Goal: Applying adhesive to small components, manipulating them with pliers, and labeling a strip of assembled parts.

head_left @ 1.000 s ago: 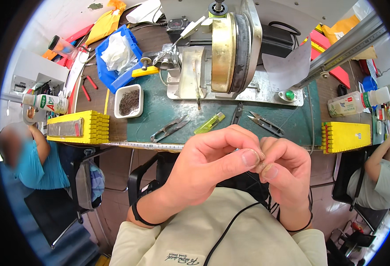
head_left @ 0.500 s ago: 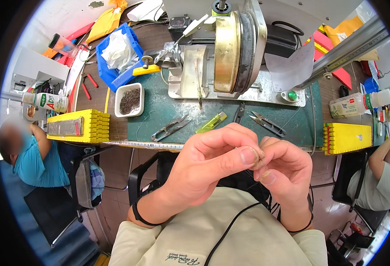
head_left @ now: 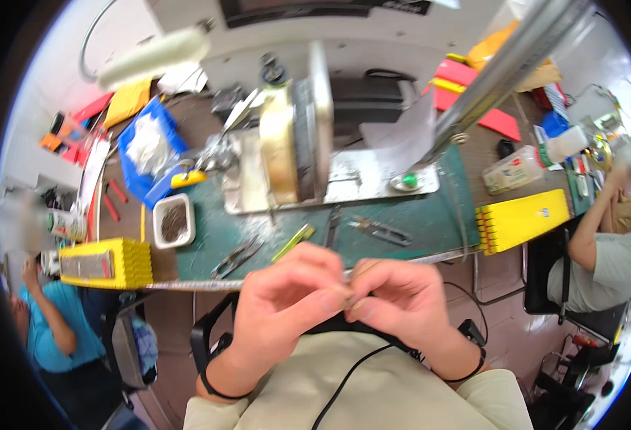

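Note:
My left hand [head_left: 287, 297] and my right hand [head_left: 399, 299] meet in front of the bench edge, their fingertips pinched together and touching. Whatever lies between the fingertips is too small and blurred to name. Just beyond them, on the green mat [head_left: 430, 244], lie a yellow-green tool [head_left: 294, 242], a dark slim tool [head_left: 333, 228] and a pair of thread snips [head_left: 380, 231]. More thread snips [head_left: 236, 258] rest to the left of these. A white tray [head_left: 191, 233] holding many tiny dark pieces [head_left: 174, 222] stands at the mat's left edge.
Behind the tools stands a machine with a brass wheel [head_left: 278, 147] and a green button [head_left: 409, 179]. Stacked yellow trays flank the mat, left [head_left: 125, 264] and right [head_left: 527, 221]. A blue bin [head_left: 140, 188] holds white material. A metal post [head_left: 494, 79] slants overhead. People sit at both sides.
The view has shifted, so the bench sits lower and the machine further left. Both hands appear lower and further left, still pinched together.

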